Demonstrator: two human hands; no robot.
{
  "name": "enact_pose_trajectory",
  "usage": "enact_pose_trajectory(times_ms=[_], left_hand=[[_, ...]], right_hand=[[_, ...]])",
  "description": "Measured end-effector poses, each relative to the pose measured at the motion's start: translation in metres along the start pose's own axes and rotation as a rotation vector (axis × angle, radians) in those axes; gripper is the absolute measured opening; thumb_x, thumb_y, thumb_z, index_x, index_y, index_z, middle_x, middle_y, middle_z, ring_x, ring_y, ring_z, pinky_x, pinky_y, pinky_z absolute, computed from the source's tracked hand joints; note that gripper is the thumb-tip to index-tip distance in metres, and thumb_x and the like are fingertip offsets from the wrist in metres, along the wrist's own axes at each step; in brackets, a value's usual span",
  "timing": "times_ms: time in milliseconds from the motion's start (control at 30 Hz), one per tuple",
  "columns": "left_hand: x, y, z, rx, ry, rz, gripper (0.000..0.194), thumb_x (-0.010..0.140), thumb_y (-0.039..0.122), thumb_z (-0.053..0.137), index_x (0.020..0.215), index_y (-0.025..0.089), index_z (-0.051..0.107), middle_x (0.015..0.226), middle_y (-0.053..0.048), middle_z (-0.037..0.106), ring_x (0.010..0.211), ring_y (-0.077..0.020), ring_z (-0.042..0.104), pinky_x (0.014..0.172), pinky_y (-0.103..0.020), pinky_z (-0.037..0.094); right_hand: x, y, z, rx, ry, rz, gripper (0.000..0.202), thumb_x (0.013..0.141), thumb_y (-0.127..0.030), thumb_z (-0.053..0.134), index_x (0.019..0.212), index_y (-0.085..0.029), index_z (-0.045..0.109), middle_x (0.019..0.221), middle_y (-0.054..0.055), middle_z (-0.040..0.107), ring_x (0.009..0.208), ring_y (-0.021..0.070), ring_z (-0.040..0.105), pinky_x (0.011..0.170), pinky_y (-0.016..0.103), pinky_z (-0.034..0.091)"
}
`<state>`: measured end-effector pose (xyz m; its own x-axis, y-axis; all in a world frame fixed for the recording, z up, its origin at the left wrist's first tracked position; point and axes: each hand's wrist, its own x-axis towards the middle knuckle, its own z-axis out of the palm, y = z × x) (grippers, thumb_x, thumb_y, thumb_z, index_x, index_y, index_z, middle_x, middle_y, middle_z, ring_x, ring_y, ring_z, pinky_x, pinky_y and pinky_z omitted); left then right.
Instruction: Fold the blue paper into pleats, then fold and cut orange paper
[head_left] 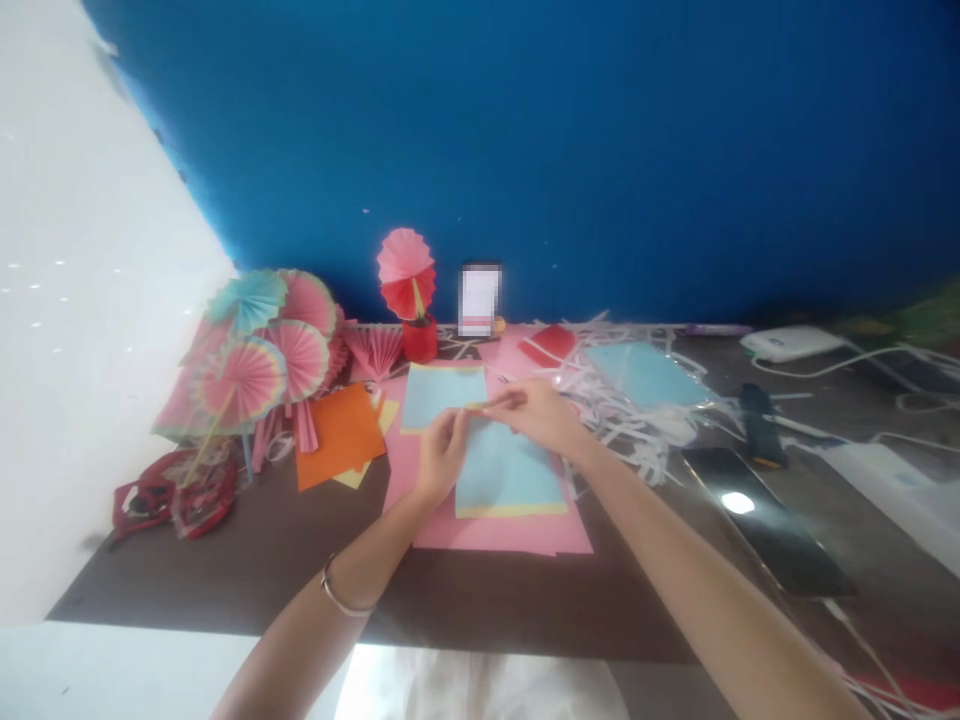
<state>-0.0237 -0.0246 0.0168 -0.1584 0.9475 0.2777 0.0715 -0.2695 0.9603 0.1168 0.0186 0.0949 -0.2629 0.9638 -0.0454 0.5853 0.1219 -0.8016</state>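
Note:
Above two light blue paper sheets, my left hand (442, 452) and my right hand (544, 412) come together, fingers closed in a pinch. Between the fingertips shows a short piece of narrow yellow paper strip (474, 407); whether it is stuck to a sheet is hard to see. The nearer blue sheet (510, 475) has a yellow band along its bottom edge and lies just under both hands. Farther back, the other blue sheet (435, 388) also carries yellow edging. Both rest on pink paper (427, 530).
Pleated paper fans (240, 380) crowd the left, beside an orange sheet (341, 435). A red pot (420, 340) holds a round fan. White paper shreds (637, 440) and another blue sheet (649, 373) lie to the right, near a phone (765, 520), cables and a power strip (892, 490).

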Motion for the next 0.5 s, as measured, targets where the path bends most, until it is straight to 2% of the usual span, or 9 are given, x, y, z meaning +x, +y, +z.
enact_pose_trajectory(times_ms=[200, 333, 500], left_hand=[[0.0002, 0.0014, -0.0007, 0.027, 0.005, -0.004, 0.034, 0.085, 0.045, 0.044, 0.077, 0.016, 0.059, 0.066, -0.001, 0.056, 0.06, -0.0116, 0.049, 0.056, -0.022, 0.037], [-0.0003, 0.0029, -0.0007, 0.013, 0.002, -0.014, 0.034, 0.084, 0.045, 0.046, 0.077, 0.016, 0.061, 0.066, -0.001, 0.057, 0.06, -0.0121, 0.05, 0.056, -0.023, 0.037], [0.0008, 0.0076, -0.0016, -0.049, 0.021, -0.043, 0.032, 0.083, 0.044, 0.049, 0.078, 0.016, 0.064, 0.074, -0.003, 0.064, 0.071, -0.0143, 0.057, 0.065, -0.024, 0.041]], right_hand=[[0.0025, 0.0013, 0.0013, 0.022, 0.007, -0.029, 0.022, 0.065, -0.032, 0.069, 0.061, -0.017, 0.053, 0.055, -0.001, 0.059, 0.042, 0.008, 0.051, 0.043, 0.02, 0.04], [0.0027, 0.0044, 0.0016, 0.046, -0.014, -0.036, 0.026, 0.064, -0.036, 0.069, 0.06, -0.017, 0.051, 0.055, -0.002, 0.058, 0.043, 0.0081, 0.051, 0.043, 0.02, 0.04], [0.002, 0.0064, 0.004, 0.071, -0.03, -0.043, 0.029, 0.063, -0.04, 0.069, 0.061, -0.017, 0.051, 0.057, -0.001, 0.059, 0.045, 0.0091, 0.052, 0.044, 0.02, 0.041]])
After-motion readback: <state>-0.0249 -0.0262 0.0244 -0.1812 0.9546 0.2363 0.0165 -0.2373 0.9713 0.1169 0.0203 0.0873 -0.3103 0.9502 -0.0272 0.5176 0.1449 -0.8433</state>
